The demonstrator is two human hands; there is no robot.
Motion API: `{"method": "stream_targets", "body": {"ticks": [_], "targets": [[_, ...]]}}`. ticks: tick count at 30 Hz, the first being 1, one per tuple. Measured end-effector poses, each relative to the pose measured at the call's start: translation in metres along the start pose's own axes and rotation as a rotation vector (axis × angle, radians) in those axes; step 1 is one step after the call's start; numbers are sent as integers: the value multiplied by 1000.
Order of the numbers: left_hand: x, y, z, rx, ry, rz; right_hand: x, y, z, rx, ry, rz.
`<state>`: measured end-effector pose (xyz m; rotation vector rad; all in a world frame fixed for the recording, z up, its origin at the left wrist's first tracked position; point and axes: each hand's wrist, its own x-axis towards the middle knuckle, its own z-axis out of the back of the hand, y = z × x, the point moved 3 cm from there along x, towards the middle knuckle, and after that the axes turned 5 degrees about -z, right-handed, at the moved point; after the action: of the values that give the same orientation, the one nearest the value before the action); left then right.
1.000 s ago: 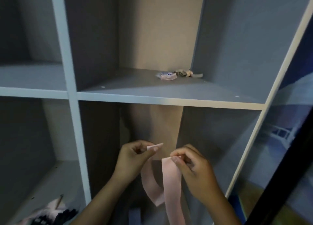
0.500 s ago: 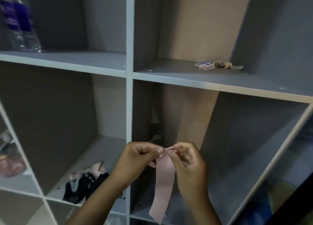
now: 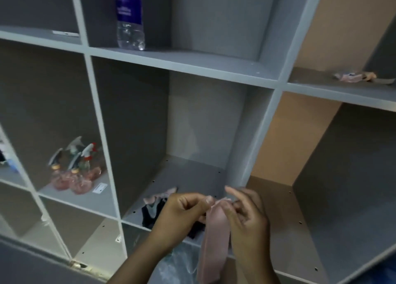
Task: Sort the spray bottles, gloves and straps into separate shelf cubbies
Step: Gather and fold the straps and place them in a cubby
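A pale pink strap (image 3: 214,236) hangs doubled from my two hands in front of the grey shelf unit (image 3: 272,103). My left hand (image 3: 182,215) and my right hand (image 3: 246,217) both pinch its top ends together. Just behind my left hand, in the middle cubby, lies a heap of black and pink gloves (image 3: 155,206). Several spray bottles (image 3: 75,170) with pink bodies stand in the cubby to the left. A small bundle of straps (image 3: 354,77) lies in the upper right cubby.
A clear water bottle (image 3: 129,16) with a blue label stands in the upper middle cubby. A small white tag (image 3: 100,187) lies beside the spray bottles. The right cubbies have a brown back panel (image 3: 287,138). Something clear and plastic (image 3: 180,262) shows below my hands.
The view has swung left, which brings the spray bottles and the water bottle into sight. My hands have brought the strap's two ends together, so it now hangs folded.
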<state>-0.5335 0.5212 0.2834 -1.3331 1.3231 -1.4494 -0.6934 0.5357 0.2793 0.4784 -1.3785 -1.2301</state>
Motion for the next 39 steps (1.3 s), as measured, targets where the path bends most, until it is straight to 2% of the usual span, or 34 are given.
{"method": "stream_targets", "body": {"ticks": [4, 10, 18, 23, 27, 33, 39], "targets": [[-22, 4, 47, -24, -3, -33, -20, 2, -47, -29, 72, -45], [-35, 16, 108, 107, -119, -47, -39, 8, -97, -4, 212, -17], [-28, 47, 144, 171, -187, -10, -29, -14, -138, 80, 365, -124], [-4, 79, 157, 208, -298, 54, 5, -71, -154, 6, 355, -277], [23, 107, 167, 225, -377, 95, 45, -128, -179, -128, 401, -278], [51, 165, 197, 291, -489, 146, 94, -203, -247, -191, 645, -195], [56, 213, 220, 203, -613, 193, 116, -269, -327, -359, 941, -37]]}}
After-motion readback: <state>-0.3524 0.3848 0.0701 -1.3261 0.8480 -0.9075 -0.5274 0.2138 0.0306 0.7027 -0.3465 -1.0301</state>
